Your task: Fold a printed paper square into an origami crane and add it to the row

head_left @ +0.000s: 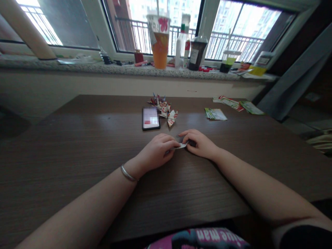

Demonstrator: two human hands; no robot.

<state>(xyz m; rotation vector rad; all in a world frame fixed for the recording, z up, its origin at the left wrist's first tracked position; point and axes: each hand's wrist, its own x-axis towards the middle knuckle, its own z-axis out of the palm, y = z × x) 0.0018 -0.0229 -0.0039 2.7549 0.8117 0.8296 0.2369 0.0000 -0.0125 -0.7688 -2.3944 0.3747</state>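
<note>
Between my two hands is a small light-coloured piece of paper, held low over the brown table. My left hand, with a silver bangle on its wrist, pinches the paper's left end. The right end is gripped by my right hand, its fingers curled and partly hiding the paper. Just beyond lies a cluster of folded paper figures, red, white and dark. A phone with a lit, blurred screen rests beside them on the left.
Toward the back right lie a stack of green-and-white paper slips and several flat printed packets. Along the granite windowsill stand a tall cup of orange drink, a clear bottle, a dark cup and small clutter.
</note>
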